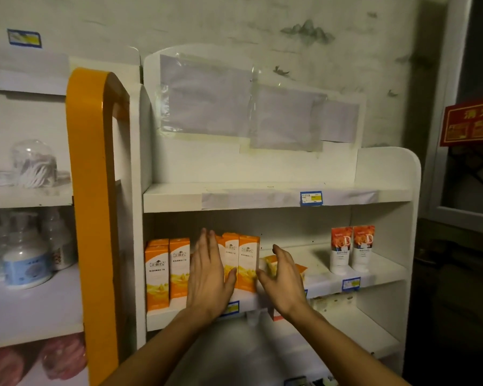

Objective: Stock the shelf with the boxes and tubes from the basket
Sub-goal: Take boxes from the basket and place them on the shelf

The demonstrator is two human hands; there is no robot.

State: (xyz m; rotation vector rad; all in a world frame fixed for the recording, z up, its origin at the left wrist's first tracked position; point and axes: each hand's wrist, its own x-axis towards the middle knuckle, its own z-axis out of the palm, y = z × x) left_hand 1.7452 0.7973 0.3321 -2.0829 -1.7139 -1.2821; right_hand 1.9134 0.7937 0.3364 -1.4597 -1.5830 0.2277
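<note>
**Squaring up the orange cartons on the middle shelf**

Reaching in from the bottom of the view, both bare forearms converge on the middle board of the white painted shelf unit (276, 199). The left hand (209, 277) is spread flat, fingers together and pointing up, its palm laid against the fronts of the tall orange-and-white cardboard boxes (246, 263) that stand upright in a row near the front edge; it grasps nothing. The right hand (283, 277) is open too, fingers curled in a loose cup, thumb towards the row, with no object closed in it.

The relation that matters: a smaller orange-and-white box lying on its side (272, 264) sits just behind and inside the right hand's cup, immediately right of the last upright box. Its long axis seems to run roughly along the shelf, while its neighbours stand vertical. The right hand is plainly the nearer one, so tipping it upright probably falls to that hand while the left steadies the row.

Further along the same board, well apart, two white tubes with red rose print (352, 252) stand on their caps.

The toppled box is largely hidden by the right hand, so I cannot tell whether the fingers touch it. The basket is not clearly visible; only a dim grey shape sits below the arms.
</note>
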